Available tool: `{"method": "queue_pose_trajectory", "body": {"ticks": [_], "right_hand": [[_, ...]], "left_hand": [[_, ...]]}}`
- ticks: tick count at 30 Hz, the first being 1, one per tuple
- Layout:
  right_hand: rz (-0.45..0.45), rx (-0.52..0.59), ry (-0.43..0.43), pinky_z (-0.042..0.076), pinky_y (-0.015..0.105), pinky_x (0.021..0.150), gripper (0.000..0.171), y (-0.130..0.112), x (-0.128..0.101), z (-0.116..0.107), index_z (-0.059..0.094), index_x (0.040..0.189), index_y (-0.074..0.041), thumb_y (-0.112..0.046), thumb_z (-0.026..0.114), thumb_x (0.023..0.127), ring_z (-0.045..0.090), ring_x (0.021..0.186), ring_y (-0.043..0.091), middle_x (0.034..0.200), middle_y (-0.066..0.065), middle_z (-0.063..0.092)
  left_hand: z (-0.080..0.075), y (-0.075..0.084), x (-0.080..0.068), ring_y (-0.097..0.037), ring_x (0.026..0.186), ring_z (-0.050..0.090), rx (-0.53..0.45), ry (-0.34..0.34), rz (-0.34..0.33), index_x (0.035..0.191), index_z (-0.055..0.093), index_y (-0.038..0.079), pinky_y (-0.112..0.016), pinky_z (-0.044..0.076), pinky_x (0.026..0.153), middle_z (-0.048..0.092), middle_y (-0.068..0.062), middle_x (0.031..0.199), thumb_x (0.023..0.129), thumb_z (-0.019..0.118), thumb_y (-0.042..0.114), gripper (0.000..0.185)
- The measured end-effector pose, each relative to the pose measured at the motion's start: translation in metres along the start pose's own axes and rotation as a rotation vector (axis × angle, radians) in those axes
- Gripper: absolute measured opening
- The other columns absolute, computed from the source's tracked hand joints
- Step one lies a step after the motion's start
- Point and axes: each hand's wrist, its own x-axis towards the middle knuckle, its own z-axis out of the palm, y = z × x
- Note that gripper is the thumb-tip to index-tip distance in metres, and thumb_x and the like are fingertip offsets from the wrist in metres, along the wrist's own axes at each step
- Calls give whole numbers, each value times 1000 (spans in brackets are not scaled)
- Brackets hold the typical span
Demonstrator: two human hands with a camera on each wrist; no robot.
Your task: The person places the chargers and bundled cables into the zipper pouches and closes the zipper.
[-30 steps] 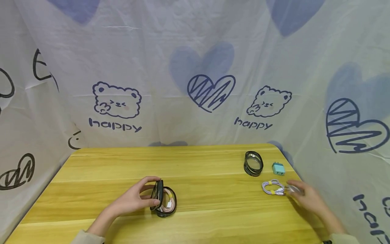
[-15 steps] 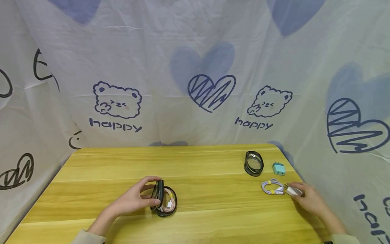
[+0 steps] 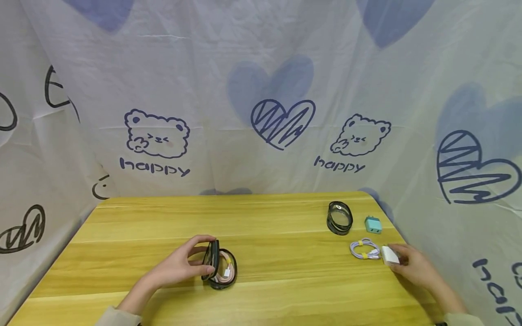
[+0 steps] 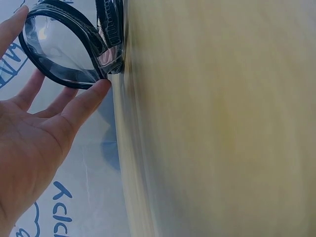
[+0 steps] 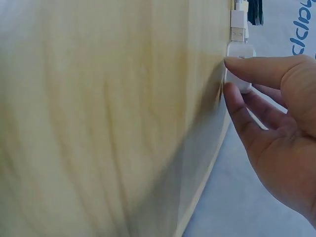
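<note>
A round black zip case (image 3: 220, 270) lies open near the table's front middle, with a coiled pink cable (image 3: 226, 271) inside. My left hand (image 3: 177, 268) holds its clear lid (image 3: 210, 259) upright, thumb on top and fingers behind; the left wrist view shows that lid (image 4: 59, 54) between the fingertips of my left hand (image 4: 39, 138). At the table's right edge my right hand (image 3: 413, 267) pinches a white charger block (image 3: 390, 255) beside a coiled lilac cable (image 3: 364, 249). In the right wrist view the right hand's (image 5: 276, 128) thumb and forefinger sit on the charger (image 5: 240, 52).
A second round black case (image 3: 339, 218) and a small teal charger (image 3: 373, 225) lie at the back right. The wooden table (image 3: 285, 280) is closed in by a printed white cloth (image 3: 261, 113) at the back and both sides.
My right hand moved in from the right and took hold of the white charger, which now stands a little more upright. The left hand and the open case have not moved.
</note>
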Motion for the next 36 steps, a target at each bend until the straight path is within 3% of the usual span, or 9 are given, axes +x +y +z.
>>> {"method": "queue_pose_trajectory", "body": {"ticks": [8,14,19,24,29,36], "right_hand": [[62,-5,12,57,31,71,49,0,1,3,61,126,18,-3,81,87,66,88,27,103,22,68],[104,16,35,60,42,75,52,0,0,3,59,128,18,-6,81,88,68,91,34,107,30,67],[139,56,78,59,31,70,55,-7,-1,4,56,135,16,-9,79,91,68,97,38,120,38,62],[160,143,123,57,22,64,58,-21,0,5,54,139,13,-10,79,92,67,100,39,124,36,59],[132,189,175,57,20,65,59,-38,3,7,54,141,11,-7,80,91,67,103,43,125,35,57],[1,198,244,58,20,64,55,-64,10,12,60,136,8,-1,83,86,70,97,39,122,32,59]], "left_hand": [[0,0,-1,-54,147,33,1,2,-6,155,39,11,-57,44,113,39,-29,158,94,80,23,74],[0,0,-1,-54,147,33,-2,0,-6,155,38,10,-56,44,113,38,-29,159,94,80,22,75],[1,-1,-1,-53,147,33,-8,1,0,155,38,9,-55,44,113,39,-28,159,94,80,22,75],[1,-1,-1,-53,147,34,-4,4,0,155,38,8,-54,45,113,39,-28,159,94,80,23,76],[2,-2,0,-53,147,34,3,8,-10,155,39,10,-54,44,113,40,-27,158,93,81,24,76],[1,-3,1,-51,148,33,1,10,-27,156,38,11,-54,45,113,39,-26,159,93,81,25,78]]}}
